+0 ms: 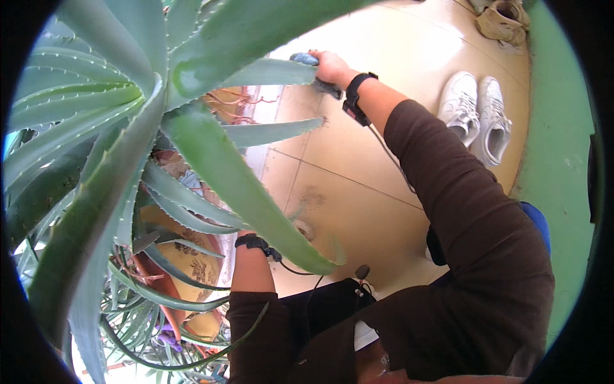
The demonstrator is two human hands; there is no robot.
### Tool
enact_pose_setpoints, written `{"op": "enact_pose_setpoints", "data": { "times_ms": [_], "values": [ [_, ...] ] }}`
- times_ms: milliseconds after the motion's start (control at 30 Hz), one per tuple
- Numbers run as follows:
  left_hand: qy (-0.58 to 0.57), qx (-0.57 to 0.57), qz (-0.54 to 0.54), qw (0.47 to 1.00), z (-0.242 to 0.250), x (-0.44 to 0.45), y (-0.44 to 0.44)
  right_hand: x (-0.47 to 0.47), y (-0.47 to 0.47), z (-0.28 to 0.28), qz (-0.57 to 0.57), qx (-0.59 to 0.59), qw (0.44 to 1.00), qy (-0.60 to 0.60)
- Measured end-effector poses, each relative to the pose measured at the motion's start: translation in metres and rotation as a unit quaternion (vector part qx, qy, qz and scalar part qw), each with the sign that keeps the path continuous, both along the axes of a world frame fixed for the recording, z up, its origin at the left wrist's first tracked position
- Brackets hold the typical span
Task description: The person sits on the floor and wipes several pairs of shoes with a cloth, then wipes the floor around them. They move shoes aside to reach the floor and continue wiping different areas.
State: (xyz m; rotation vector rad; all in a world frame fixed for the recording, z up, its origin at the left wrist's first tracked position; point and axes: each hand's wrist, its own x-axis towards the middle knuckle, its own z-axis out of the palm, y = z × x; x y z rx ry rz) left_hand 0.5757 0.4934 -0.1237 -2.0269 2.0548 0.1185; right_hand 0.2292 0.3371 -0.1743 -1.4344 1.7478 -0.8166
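My right hand (331,67) is closed on a blue-grey cloth (305,59), which shows at both sides of the fingers. The hand is at the outer end of a long aloe leaf (273,72); whether the cloth wraps the leaf tip cannot be made out. Of my left hand (245,233), only a sliver by the wrist shows beneath the leaves, so its fingers are hidden. A broad green leaf (240,197) of the large aloe plant slants across in front of it. Both wrists wear black straps with cables.
White sneakers (458,103) and a beige shoe (503,21) stand on the tiled floor (355,173) along the green wall (559,168). Toothed leaves crowd the left side above a yellowish pot (204,271). A small beige object (303,229) is partly behind the broad leaf.
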Motion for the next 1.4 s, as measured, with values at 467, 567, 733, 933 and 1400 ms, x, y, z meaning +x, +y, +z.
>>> {"op": "enact_pose_setpoints", "data": {
  "times_ms": [467,567,733,933,1400],
  "values": [
    [-0.025,0.126,-0.02,0.991,0.017,0.015,-0.012,0.03,-0.033,0.007,0.037,0.062,0.95,0.304],
    [-0.004,0.121,-0.024,0.992,0.019,0.015,-0.01,0.051,-0.028,-0.005,0.074,0.045,0.937,0.338],
    [0.005,0.085,-0.068,0.994,0.016,0.017,-0.01,0.111,0.015,-0.034,0.202,-0.006,0.886,0.417],
    [-0.062,0.095,-0.036,0.993,0.019,0.015,-0.015,0.149,0.107,-0.053,0.378,-0.093,0.912,0.131],
    [0.014,0.12,0.033,0.992,0.008,0.022,-0.019,0.038,0.099,-0.051,0.109,-0.114,0.974,0.161]
  ]
}}
